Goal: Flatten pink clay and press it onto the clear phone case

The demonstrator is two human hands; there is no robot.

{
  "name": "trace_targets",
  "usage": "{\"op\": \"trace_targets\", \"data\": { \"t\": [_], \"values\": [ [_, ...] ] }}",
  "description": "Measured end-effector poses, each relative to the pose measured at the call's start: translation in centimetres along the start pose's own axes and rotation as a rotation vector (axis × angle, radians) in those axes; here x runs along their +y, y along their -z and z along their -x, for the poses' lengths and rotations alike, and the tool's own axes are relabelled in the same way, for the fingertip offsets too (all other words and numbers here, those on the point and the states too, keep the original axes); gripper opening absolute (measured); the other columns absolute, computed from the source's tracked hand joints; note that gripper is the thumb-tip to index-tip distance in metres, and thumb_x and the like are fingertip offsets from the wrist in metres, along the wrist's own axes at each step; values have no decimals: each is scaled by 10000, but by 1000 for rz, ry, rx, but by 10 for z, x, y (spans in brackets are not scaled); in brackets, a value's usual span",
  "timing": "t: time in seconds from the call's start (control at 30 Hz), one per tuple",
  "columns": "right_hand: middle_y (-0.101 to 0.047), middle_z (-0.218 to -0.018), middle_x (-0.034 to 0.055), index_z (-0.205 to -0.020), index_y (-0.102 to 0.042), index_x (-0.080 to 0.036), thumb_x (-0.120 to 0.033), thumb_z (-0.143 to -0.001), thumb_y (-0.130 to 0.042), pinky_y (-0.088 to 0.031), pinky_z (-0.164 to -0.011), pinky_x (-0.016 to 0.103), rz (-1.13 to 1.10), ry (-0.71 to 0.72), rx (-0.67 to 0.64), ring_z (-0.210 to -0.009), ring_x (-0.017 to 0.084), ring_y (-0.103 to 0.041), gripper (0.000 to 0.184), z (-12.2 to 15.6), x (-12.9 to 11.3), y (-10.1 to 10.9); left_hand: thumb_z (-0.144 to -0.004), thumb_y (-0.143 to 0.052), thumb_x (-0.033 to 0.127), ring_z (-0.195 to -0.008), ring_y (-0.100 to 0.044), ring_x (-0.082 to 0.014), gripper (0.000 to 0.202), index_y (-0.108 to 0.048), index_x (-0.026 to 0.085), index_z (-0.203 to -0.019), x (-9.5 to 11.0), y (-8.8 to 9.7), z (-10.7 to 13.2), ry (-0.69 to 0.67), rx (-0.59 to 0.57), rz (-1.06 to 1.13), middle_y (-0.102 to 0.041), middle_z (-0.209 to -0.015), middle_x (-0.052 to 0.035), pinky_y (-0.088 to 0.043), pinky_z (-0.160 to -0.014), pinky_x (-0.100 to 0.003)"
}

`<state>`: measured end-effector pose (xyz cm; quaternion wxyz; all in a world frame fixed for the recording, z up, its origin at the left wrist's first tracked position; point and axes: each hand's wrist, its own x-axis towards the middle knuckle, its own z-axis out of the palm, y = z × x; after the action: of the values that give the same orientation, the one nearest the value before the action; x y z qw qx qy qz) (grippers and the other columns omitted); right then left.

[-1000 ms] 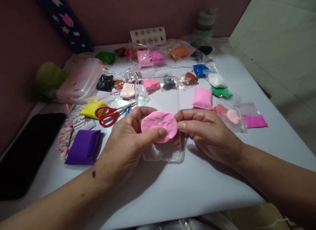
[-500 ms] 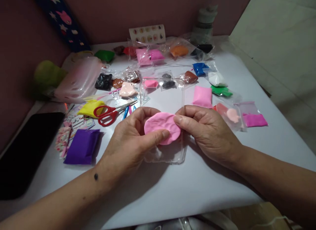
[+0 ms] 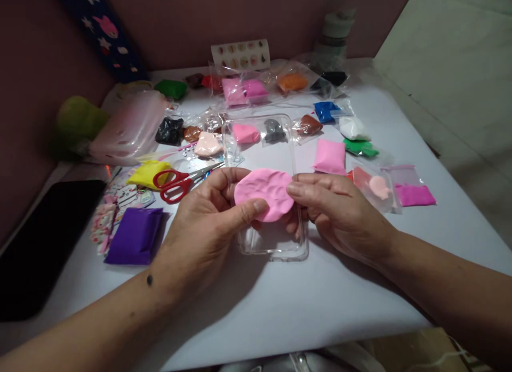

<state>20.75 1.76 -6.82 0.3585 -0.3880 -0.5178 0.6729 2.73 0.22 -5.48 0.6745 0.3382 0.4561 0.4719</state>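
A flattened oval of pink modelling clay (image 3: 266,193), its face dented by finger marks, lies against a clear phone case (image 3: 276,249). My left hand (image 3: 218,212) grips both from the left, its thumb lying across the clay's lower left and its fingers partly hidden behind the case. At the right edge of the clay, my right hand (image 3: 340,209) pinches with thumb and forefinger, while its other fingers show through the case from behind. The case is held up over the white table (image 3: 256,313), slightly tilted.
Red-handled scissors (image 3: 176,184), a yellow clay packet (image 3: 148,174) and a purple packet (image 3: 134,236) lie on the left beside a black phone (image 3: 48,244). Several bagged clays, including a pink packet (image 3: 329,156), spread behind and right. A bottle (image 3: 334,39) stands at the back.
The case has tilted, its lower end shifting slightly right. The clay has risen a little in view, and my left thumb has slid left and up across it.
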Motion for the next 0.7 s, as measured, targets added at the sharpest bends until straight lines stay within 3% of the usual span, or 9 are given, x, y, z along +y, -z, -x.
{"op": "trace_targets", "data": {
  "t": [0.17, 0.4, 0.53, 0.7],
  "values": [
    [-607, -662, 3, -738, -611, -168, -282, -886, -617, -424, -526, 234, 8, -62, 46, -568, 118, -548, 187, 1, -1, -2, -712, -805, 134, -674, -616, -121, 346, -619, 191, -998, 0, 1, 0, 0, -30, -10, -677, -828, -1, -505, -640, -221],
    [-612, -657, 4, -740, -617, -165, -281, -905, -581, -433, -564, 233, 35, -59, 63, -591, 112, -554, 205, 1, -3, -2, -697, -821, 142, -699, -613, -118, 359, -622, 186, -993, 0, 2, -2, -1, -29, -23, -670, -839, -1, -500, -657, -218],
    [-605, -707, 2, -739, -599, -165, -248, -876, -614, -436, -581, 249, 87, 12, 70, -617, 120, -555, 161, 1, -3, -2, -686, -827, 143, -779, -646, -146, 380, -631, 191, -1008, 0, 1, -2, -16, -8, -53, -686, -914, -12, -528, -725, -247],
    [-573, -691, -4, -731, -587, -164, -313, -907, -617, -409, -549, 243, 144, 40, 129, -609, 116, -534, 232, 2, -4, -3, -702, -812, 159, -754, -638, -138, 342, -639, 195, -994, -1, 0, 0, -20, -26, -115, -678, -860, 4, -521, -689, -229]
  ]
}}
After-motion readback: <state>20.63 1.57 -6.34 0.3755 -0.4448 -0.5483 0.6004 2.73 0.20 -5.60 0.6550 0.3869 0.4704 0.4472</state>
